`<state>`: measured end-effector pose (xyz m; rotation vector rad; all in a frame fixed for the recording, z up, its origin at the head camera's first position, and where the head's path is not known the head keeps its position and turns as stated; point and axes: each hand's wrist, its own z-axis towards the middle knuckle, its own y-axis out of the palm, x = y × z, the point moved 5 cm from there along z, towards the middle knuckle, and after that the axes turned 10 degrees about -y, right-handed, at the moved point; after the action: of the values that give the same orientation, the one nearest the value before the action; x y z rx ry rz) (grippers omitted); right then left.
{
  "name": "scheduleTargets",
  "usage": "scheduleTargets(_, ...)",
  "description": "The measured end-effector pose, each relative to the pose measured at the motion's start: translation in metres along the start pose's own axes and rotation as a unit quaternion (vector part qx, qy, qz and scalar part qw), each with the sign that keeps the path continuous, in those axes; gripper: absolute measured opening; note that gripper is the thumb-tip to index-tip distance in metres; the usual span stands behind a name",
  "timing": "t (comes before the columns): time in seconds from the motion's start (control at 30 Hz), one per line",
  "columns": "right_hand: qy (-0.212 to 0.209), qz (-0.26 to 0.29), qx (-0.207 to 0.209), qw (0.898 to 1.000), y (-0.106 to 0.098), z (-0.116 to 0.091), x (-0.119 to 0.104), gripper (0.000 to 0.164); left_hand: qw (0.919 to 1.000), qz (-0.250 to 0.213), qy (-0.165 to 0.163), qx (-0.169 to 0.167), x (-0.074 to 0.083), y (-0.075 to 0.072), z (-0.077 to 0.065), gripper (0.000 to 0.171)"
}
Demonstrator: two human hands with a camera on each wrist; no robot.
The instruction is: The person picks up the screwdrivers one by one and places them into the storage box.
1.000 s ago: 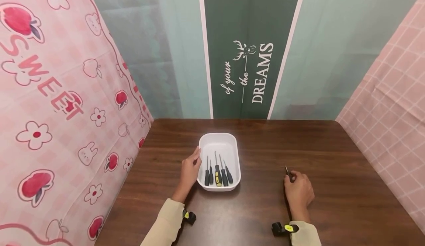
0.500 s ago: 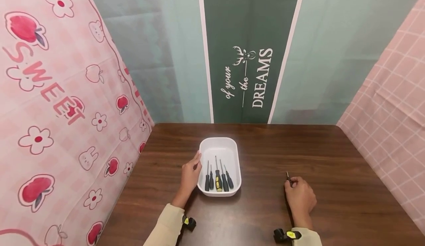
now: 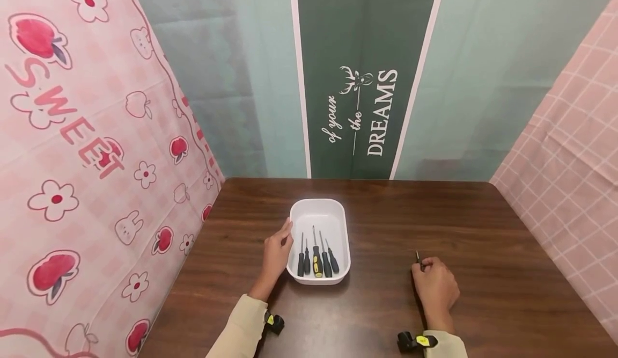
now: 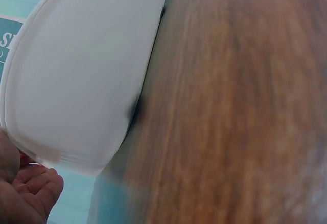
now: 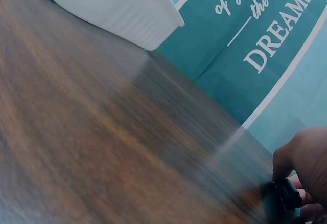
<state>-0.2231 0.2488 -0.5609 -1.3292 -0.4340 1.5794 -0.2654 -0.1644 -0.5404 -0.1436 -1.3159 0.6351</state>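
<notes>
My left hand (image 3: 277, 251) grips the left rim of a white tray (image 3: 318, 206), thumb and fingers meeting at its edge. In the left wrist view the tray's outer wall (image 4: 87, 70) fills the upper left, with the fingers at its lower corner. Inside lie several screwdrivers (image 3: 317, 264) with dark handles, shafts pointing away from me; the middle handle has yellow patches. Off to the right, my right hand (image 3: 436, 283) pinches a small dark screwdriver (image 3: 418, 257) low over the table. Its metal tip points forward, and the hand hides most of it. Its black handle (image 5: 288, 193) shows in the right wrist view.
A dark wood table (image 3: 376, 315) lies under everything. Behind it hangs a green curtain (image 3: 357, 41) with lettering. A pink patterned cloth (image 3: 96, 186) hangs at the left, and a pink checked one (image 3: 574, 138) at the right. Bare tabletop separates the tray from my right hand.
My right hand has drawn slightly toward me with the screwdriver, and less of the tool shows. The head view has tilted a little. The left hand keeps its grip on the tray.
</notes>
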Motion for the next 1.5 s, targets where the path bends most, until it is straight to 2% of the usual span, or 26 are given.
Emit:
scheduleTargets(0.73,0.038,0.035,0.015,0.999,-0.0029,0.0013,0.0043,0.021,0.9998,-0.001,0.015,0.011,0.0023,-0.0009,0.0015,0.032)
scheduleTargets(1.1,0.016,0.078,0.072,0.994,-0.0042,0.0011,0.0008,0.014,0.9999,0.001,0.006,0.011,0.0019,0.0,0.0016,0.033)
scheduleTargets(1.5,0.022,0.095,0.088,0.991,-0.0034,0.0027,0.0013,0.013,0.9999,-0.004,0.0,0.009,0.0032,-0.0007,0.0015,0.033)
